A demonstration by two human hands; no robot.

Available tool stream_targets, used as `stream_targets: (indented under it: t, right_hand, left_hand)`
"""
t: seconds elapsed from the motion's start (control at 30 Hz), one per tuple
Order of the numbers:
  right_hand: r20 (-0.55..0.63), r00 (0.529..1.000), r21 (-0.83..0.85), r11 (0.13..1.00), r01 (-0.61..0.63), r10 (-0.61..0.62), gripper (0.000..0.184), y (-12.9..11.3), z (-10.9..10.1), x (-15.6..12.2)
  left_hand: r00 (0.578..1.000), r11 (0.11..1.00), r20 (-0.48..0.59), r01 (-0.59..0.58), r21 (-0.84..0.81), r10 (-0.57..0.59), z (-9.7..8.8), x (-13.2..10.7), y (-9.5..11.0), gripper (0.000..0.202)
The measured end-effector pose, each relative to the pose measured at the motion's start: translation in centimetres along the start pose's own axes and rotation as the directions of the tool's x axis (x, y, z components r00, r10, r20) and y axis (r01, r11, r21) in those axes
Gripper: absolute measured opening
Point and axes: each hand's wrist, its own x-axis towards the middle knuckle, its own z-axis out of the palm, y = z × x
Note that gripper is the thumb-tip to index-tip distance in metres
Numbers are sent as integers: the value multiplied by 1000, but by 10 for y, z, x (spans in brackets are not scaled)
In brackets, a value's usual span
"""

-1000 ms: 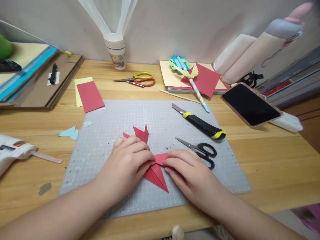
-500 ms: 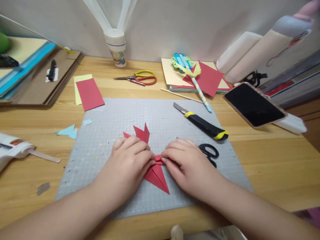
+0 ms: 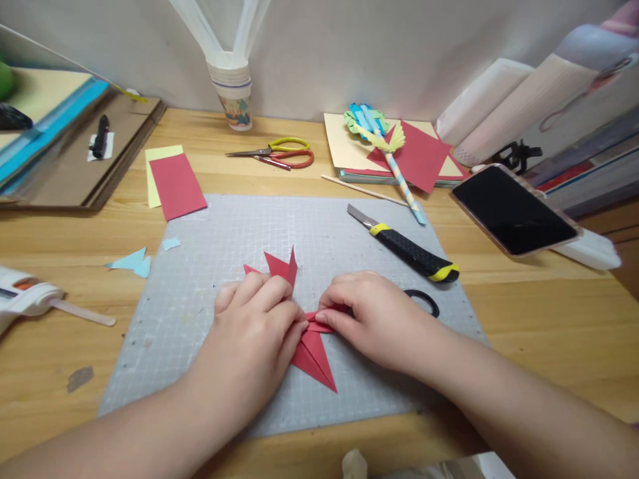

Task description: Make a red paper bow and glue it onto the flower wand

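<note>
Red paper (image 3: pixel 314 362), folded into points, lies near the middle of the mat (image 3: pixel 234 226), between both hands. Left hand (image 3: pixel 254 319): fingers curled close over the paper, holding it down; the paper's centre is hidden beneath them. Right hand (image 3: pixel 369 316): thumb and forefinger nearly together, pinching a narrow folded arm of the paper; the remaining fingers are partly hidden. Containers: a stack of cups (image 3: pixel 234 106) stands on the table (image 3: pixel 549 332) near the wall (image 3: pixel 299 66); pale strips (image 3: pixel 198 28) rise from its top and are cut off by the upper edge. Cup interiors cannot be seen. The lowest cup bears a coloured print, too small to make out; any lettering there is unreadable. Black scissors (image 3: pixel 436 303) show one handle loop, the rest being covered by the right hand. The glue gun (image 3: pixel 30 299), a pale stick protruding, is cut off at left. Pale tubes (image 3: pixel 529 93) at upper right are blurred.
</note>
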Motion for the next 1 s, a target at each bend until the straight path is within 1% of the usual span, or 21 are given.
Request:
stream_targets:
  t: [0.1, 0.17, 0.27, 0.33, 0.43, 0.53, 0.6, 0.67, 0.7, 0.77, 0.83, 0.9, 0.93, 1.0]
  right_hand:
    - [79, 996, -27, 999, -46, 48, 18, -4, -5, 8]
    - [111, 991, -53, 996, -74, 79, 19, -6, -7, 10]
    - [98, 992, -82, 994, -65, 73, 19, -7, -7, 9]
    - [71, 997, -62, 998, -25, 30, 15, -6, -5, 7]
    - [37, 997, -63, 995, 72, -70, 9, -6, -1, 3]
    - [-8, 987, -177, 972, 154, -158, 12, -8, 5, 0]
    - [-38, 973, -262, 942, 210, -228, 15, -10, 9, -2]
    - [-56, 956, -303, 918, 258, -287, 15, -10, 11, -2]
    - [-61, 954, -294, 919, 264, -293, 15, -10, 12, -1]
    - [-70, 965, -211, 949, 234, -253, 15, -8, 12, 1]
    - [-64, 984, -77, 984, 162, -167, 14, -5, 11, 3]
    - [-42, 995, 32, 995, 97, -96, 13, -3, 10, 4]
    - [-29, 996, 53, 995, 80, -78, 13, -3, 9, 4]
    - [-22, 997, 15, 997, 73, -73, 15, -6, 10, 2]
  left_hand:
    - [1000, 1000, -18, -23, -9, 23, -4, -4, -3, 15]
    - [999, 999, -27, -45, 12, 45, -6, -8, -6, 13]
    - [997, 995, 1, -75, 68, 75, -9, -12, -9, 13]
    - [996, 992, 32, -83, 99, 80, -9, -14, -9, 12]
    - [996, 989, 50, -80, 124, 75, -10, -16, -8, 9]
    - [996, 988, 55, -71, 139, 64, -10, -17, -7, 11]
    - [996, 985, 55, -81, 154, 73, -11, -18, -6, 15]
    - [994, 980, 47, -104, 169, 97, -10, -19, -6, 19]
    - [993, 978, 40, -114, 172, 108, -10, -19, -7, 20]
    - [992, 977, 13, -122, 174, 122, -10, -20, -8, 20]
    - [993, 978, 1, -118, 174, 119, -11, -21, -8, 23]
    - [992, 974, 7, -123, 190, 123, -10, -22, -7, 28]
    - [991, 970, 11, -130, 207, 131, -10, -23, -6, 30]
    - [989, 958, 16, -146, 245, 147, -10, -23, -4, 35]
